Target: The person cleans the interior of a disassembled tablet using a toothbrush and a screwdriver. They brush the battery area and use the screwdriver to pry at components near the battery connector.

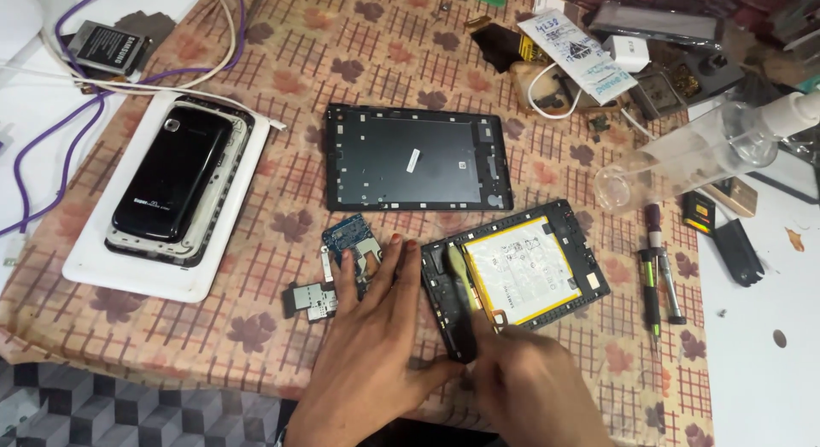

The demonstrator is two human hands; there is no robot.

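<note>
brown leaf-patterned tablecloth (pixel 282 62), yellow-edged white battery (pixel 521 272), blue circuit board (pixel 348 235), purple cable (pixel 68 148)

Table w/ leaf-print checked cloth (pixel 282 54); grey cube-pattern floor (pixel 102 408) below.

**Two bare hands, red-painted nails on the left**

Only the person's hands and a short stretch of forearm show, at the near edge of the scene. The left hand (pixel 371 361) is bare: no glove, no ring on the fingers that show. Two of its fingertips carry red-coloured nails. At its wrist, near the bottom edge, a thin dark band may sit, too small to tell for sure. The right hand (pixel 534 387) is also bare and blurred, so finer detail cannot be made out. No sleeve reaches either wrist.
</note>
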